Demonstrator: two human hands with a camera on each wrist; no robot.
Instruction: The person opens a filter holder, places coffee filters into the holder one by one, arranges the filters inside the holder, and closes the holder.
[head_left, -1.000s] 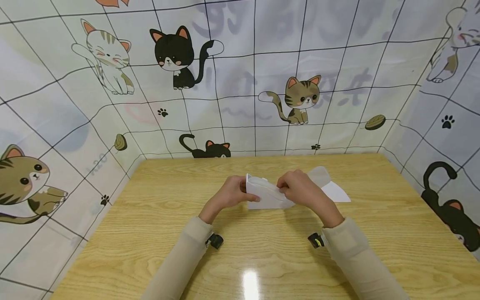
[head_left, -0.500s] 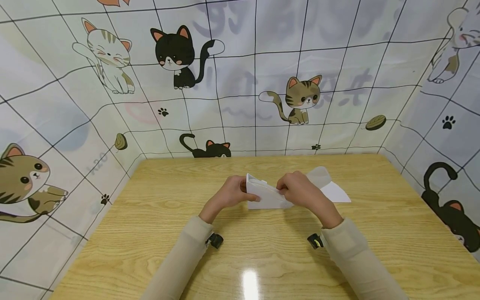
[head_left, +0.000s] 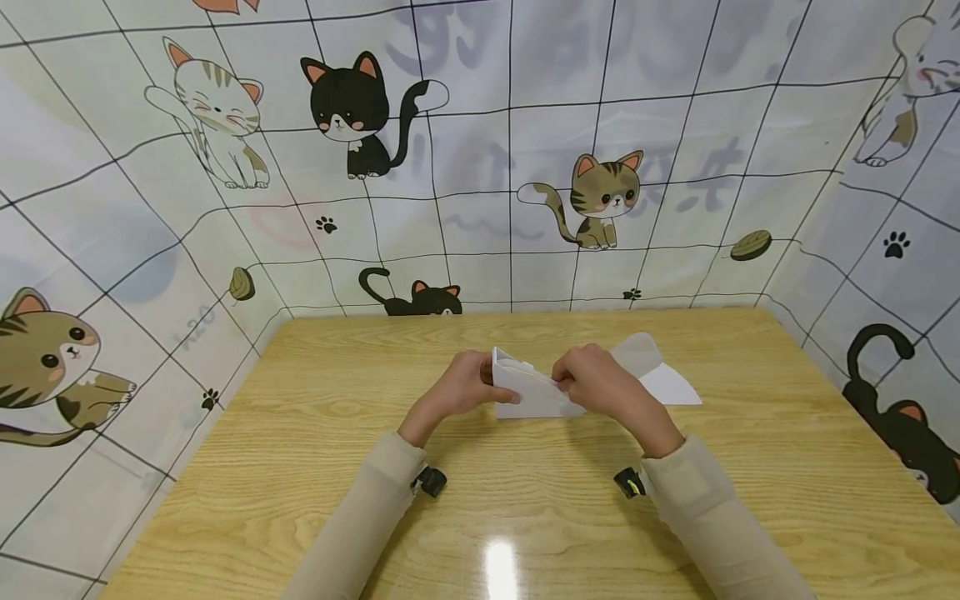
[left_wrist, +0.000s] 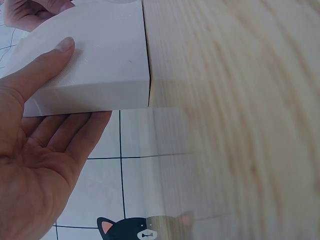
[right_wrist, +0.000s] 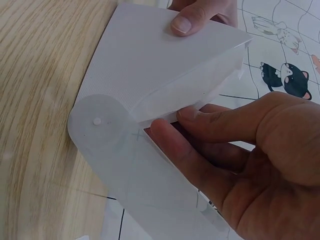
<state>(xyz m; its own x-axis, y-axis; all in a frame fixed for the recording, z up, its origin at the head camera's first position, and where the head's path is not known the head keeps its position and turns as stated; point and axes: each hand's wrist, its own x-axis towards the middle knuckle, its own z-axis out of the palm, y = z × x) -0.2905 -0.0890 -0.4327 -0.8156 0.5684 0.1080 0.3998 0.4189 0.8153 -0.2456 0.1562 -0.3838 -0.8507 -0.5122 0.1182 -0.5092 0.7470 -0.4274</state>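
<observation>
A white plastic case stands on the table, its smooth face towards me. My left hand grips its left end, thumb on the near face and the other fingers behind. A translucent swing lid hangs from a round pivot at the case's lower corner and is turned outward. Inside the slanted mouth lies a thin white sheet-like piece; its exact kind cannot be told. My right hand pinches at its lower end with thumb and index finger, partly hiding the contact.
Behind the right hand, a translucent flap and a white fan-shaped piece show. The wooden table ends at a cat-print cloth at the back and sides.
The upper edge of the white piece has sunk lower in the case's mouth. My right hand has shifted very slightly left; the left hand keeps its grip on the case.
</observation>
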